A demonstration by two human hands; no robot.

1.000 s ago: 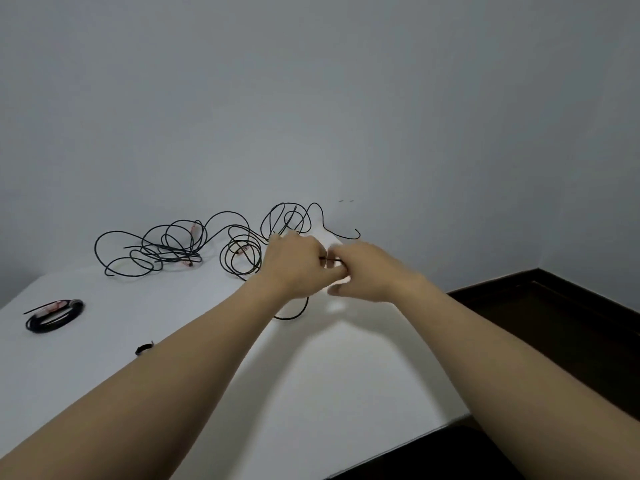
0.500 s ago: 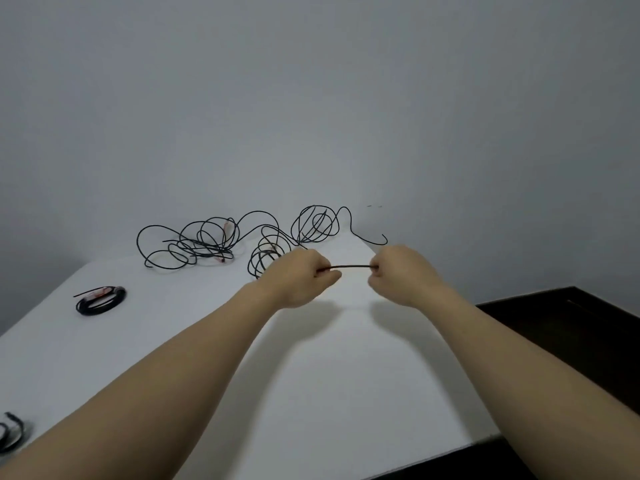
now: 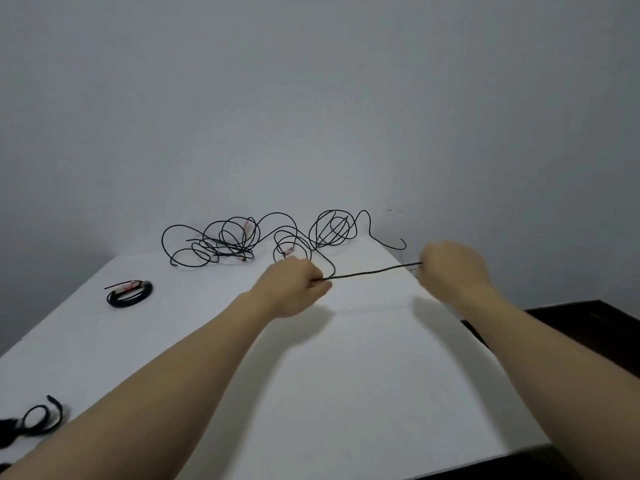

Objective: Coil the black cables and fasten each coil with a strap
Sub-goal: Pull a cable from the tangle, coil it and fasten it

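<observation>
While both hands are raised over the white surface (image 3: 346, 393), head view shows this: left hand (image 3: 294, 284) is curled in a fist round a black cable (image 3: 374, 271), and right hand (image 3: 450, 268) is gripping the same cable further along. Right fingertips are hidden behind the back of the hand. Cable runs taut and near-straight between the two hands, above the surface, rising slightly toward the right hand. At the left hand it bends back into the loose tangle (image 3: 225, 237) lying along the far edge of the surface, below the grey wall (image 3: 311, 98). Tangle is just beyond the left hand, well left of the right. Small coil (image 3: 130, 294) with a reddish tag lies flat at far left, apart from both hands. Black strap loop (image 3: 40, 415) sits at the near-left edge, blurred.
</observation>
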